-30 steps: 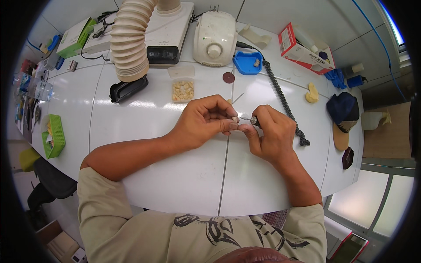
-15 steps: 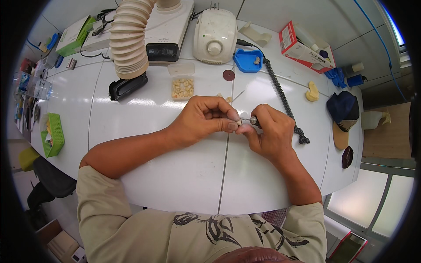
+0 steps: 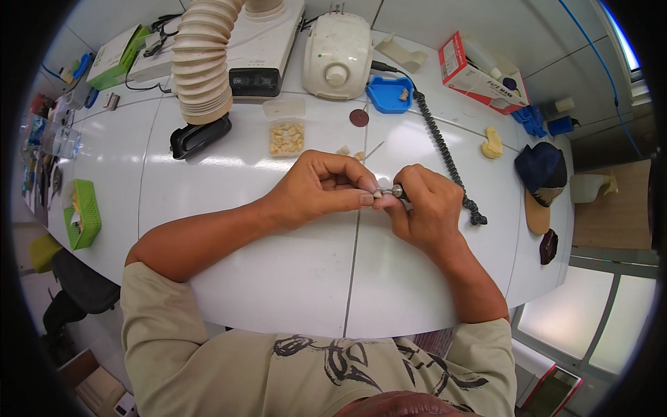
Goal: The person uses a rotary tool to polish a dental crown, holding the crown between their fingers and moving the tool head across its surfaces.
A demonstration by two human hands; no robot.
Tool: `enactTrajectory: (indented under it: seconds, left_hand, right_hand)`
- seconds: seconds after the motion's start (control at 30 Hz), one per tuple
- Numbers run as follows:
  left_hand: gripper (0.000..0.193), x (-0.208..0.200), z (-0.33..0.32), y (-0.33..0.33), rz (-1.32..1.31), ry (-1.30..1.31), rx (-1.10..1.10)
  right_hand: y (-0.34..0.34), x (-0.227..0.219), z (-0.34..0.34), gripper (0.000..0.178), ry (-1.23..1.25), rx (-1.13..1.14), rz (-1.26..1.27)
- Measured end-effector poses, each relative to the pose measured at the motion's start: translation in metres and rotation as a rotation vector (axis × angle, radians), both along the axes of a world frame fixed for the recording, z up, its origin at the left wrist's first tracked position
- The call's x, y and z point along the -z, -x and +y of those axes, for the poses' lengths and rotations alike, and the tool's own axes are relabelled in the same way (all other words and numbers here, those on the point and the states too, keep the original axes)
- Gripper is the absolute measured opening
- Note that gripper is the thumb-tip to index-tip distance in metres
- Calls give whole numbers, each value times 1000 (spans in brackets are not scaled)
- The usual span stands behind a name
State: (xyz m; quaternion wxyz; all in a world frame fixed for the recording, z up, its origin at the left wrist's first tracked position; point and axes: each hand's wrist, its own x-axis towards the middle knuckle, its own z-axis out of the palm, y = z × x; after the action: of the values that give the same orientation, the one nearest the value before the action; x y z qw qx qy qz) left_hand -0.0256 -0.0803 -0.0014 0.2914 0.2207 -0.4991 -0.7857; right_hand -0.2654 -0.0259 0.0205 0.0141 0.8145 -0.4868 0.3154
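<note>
Over the middle of the white table (image 3: 278,292), my left hand (image 3: 316,184) pinches a small cream tooth-shaped piece (image 3: 378,195) between thumb and fingertips. My right hand (image 3: 431,208) is wrapped round a rotary handpiece (image 3: 397,190), its metal nose pointing left at the piece. The thumbs of both hands meet close to the piece. Whether the handpiece's tip touches it is too small to tell. Just beyond my fingers lie a few small cream bits (image 3: 359,156) and a thin pointed rod (image 3: 375,149). An open clear box (image 3: 287,154) of tooth-like pieces sits farther back.
Behind stand a white control unit (image 3: 338,59) with a knob, a ribbed hose (image 3: 201,62) and a blue tray (image 3: 379,104). A black coiled cord (image 3: 445,142) runs down the right, near a yellowish moulded piece (image 3: 492,143) and a cap (image 3: 540,170). A green basket (image 3: 83,215) is far left.
Both hands stay close together in nearly the same place. The handpiece and the tooth-shaped piece have shifted and turned slightly; the whole view has moved a little.
</note>
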Motion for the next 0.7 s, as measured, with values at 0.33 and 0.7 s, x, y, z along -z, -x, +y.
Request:
enactTrajectory:
  seconds: [0.33, 0.7]
  left_hand:
    - [12, 0, 1, 0, -27, -34, -7]
    - [13, -4, 2, 0, -60, -40, -19]
  right_hand:
    - [0, 1, 0, 53, -6, -10, 8]
    - [0, 3, 0, 52, -9, -6, 32]
